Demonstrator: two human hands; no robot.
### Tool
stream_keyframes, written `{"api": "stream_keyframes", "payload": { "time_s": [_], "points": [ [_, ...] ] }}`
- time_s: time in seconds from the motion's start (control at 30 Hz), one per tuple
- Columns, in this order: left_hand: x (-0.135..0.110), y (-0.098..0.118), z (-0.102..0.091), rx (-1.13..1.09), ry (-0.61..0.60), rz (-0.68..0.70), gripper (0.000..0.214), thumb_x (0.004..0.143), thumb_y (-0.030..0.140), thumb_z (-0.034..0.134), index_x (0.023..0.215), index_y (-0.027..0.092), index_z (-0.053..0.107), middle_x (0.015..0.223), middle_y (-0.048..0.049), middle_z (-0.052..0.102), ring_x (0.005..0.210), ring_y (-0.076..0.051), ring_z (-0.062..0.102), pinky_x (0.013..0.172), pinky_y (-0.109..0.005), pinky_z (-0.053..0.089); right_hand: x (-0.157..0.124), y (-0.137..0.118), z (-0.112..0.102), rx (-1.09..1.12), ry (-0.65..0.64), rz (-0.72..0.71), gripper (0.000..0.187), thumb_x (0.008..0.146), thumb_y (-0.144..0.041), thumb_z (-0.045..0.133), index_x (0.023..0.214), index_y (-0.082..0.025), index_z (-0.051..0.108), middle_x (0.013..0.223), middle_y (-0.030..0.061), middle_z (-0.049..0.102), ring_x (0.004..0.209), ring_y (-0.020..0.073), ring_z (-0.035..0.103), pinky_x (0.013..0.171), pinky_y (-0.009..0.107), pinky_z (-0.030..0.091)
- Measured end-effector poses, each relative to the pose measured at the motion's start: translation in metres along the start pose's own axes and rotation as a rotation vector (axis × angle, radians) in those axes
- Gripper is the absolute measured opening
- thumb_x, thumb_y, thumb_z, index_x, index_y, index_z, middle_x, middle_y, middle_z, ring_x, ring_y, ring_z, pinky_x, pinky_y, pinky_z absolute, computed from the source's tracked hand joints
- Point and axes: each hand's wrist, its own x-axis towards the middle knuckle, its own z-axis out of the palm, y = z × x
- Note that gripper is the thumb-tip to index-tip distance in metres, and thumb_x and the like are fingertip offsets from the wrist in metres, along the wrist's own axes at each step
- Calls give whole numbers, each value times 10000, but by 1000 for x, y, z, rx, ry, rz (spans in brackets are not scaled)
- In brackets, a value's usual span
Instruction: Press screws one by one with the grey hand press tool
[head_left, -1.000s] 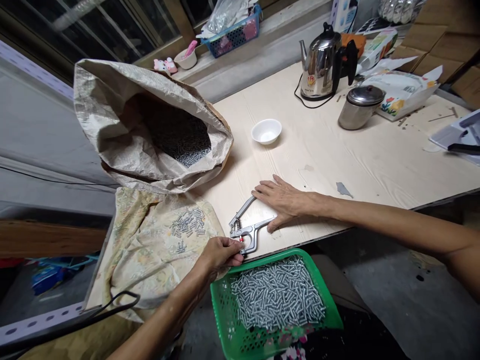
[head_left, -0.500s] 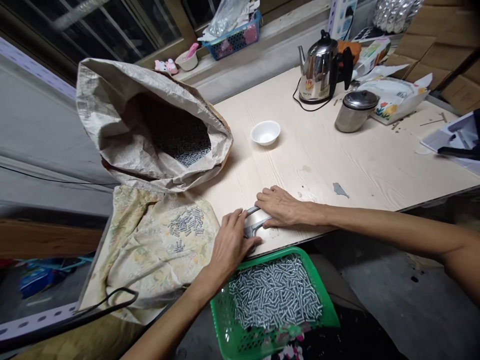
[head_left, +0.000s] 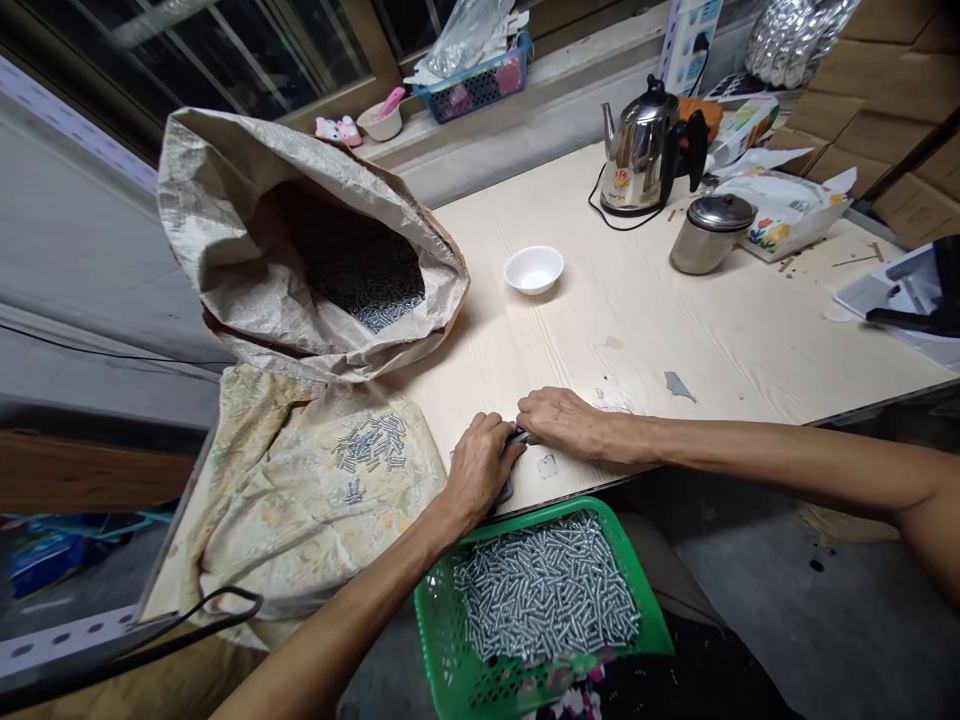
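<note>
My left hand [head_left: 480,465] is closed on a grey metal piece [head_left: 507,490] at the table's front edge; most of the piece is hidden under the palm. Close beside it, my right hand [head_left: 562,422] has its fingers curled around the far end, where a small dark tip shows between the hands. Just below, a green basket [head_left: 426,640] holds many short silvery screw-like parts [head_left: 547,590]. To the left, a small pile of similar metal parts [head_left: 371,442] lies on a patterned cloth [head_left: 300,520].
A large woven sack [head_left: 217,180] of metal parts lies open at the back left. Behind my hands stands a white bowl [head_left: 534,270]. Farther right are a kettle [head_left: 637,150], a lidded metal cup [head_left: 709,235] and a grey scrap [head_left: 679,385].
The grey metal piece, earlier showing two arms spanning between my hands, is now mostly covered. My hands have come closer together, the left one shifting right and my right fingers curling tighter.
</note>
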Motion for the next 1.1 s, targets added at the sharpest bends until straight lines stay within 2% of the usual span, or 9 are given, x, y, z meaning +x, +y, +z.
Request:
{"api": "stream_keyframes", "payload": {
  "time_s": [0.1, 0.23, 0.33, 0.43, 0.6, 0.73, 0.87, 1.03, 1.1],
  "points": [
    [0, -6, -1, -13, 13, -1, 219, 854, 274, 579, 1044, 167, 600, 971, -75, 595, 976, -233, 510, 847, -383, 461, -1, 2, -3, 1, 11, 22, 109, 872, -215, 624, 928, -124, 604, 941, 96, 592, 871, 224, 499, 751, 346, 426],
    [-14, -20, -19, -110, 186, -72, 500, 822, 355, 618, 1268, 172, 488, 1236, -118, 526, 1143, -248, 473, 951, -403, 418, -11, 5, -8, 36, 174, -48, 607, 732, -371, 789, 1201, -117, 499, 1188, 149, 499, 1040, 271, 436, 827, 380, 417],
    [-35, -26, -34, -93, 194, -252, 277, 886, 361, 505, 998, 148, 644, 1000, -94, 613, 993, -223, 531, 885, -360, 424, -17, 3, -2, 30, 231, -100, 410, 808, -374, 718, 1105, -156, 537, 1113, 104, 514, 1011, 250, 421, 831, 373, 386],
    [-52, -26, -35, 10, 57, -424, 317, 873, 386, 509, 713, 156, 656, 806, -77, 621, 873, -222, 539, 756, -320, 409, -16, 0, 13, 12, 238, -80, 223, 856, -321, 666, 977, -163, 564, 1011, 71, 528, 936, 225, 421, 797, 349, 354],
    [-48, -24, -24, -12, -126, -610, 362, 821, 474, 548, 662, 170, 661, 719, -54, 636, 721, -190, 570, 589, -275, 323, -7, -2, 32, -10, 253, -47, 75, 919, -226, 570, 872, -167, 567, 912, 43, 555, 875, 203, 422, 742, 325, 299],
    [-37, -22, -29, -4, -248, -563, 321, 821, 412, 544, 644, 168, 655, 649, -43, 627, 642, -168, 565, 564, -265, 306, -3, -1, 33, -28, 286, -53, 102, 942, -201, 528, 849, -171, 558, 871, 27, 564, 847, 193, 434, 742, 326, 269],
    [-37, -15, -34, 130, -168, -405, 204, 805, 270, 566, 667, 156, 664, 821, -80, 653, 803, -187, 579, 621, -252, 338, -4, -1, 31, -21, 323, -62, 134, 947, -175, 501, 823, -173, 550, 841, 24, 560, 812, 186, 439, 735, 320, 261],
    [-36, -21, -27, -284, -278, -638, 366, 795, 363, 563, 499, 148, 555, 447, 36, 401, 466, -100, 377, 512, -247, 257, -10, 1, 38, -6, 391, -120, 153, 952, -159, 464, 819, -165, 541, 825, 39, 545, 770, 191, 432, 696, 318, 282],
    [-37, -26, -28, -338, -218, -672, 393, 799, 361, 548, 467, 152, 520, 425, 49, 350, 446, -87, 330, 503, -248, 232, -11, 2, 39, 21, 404, -116, 161, 955, -161, 457, 813, -165, 532, 819, 38, 536, 753, 188, 433, 682, 314, 292]
  ]
}}
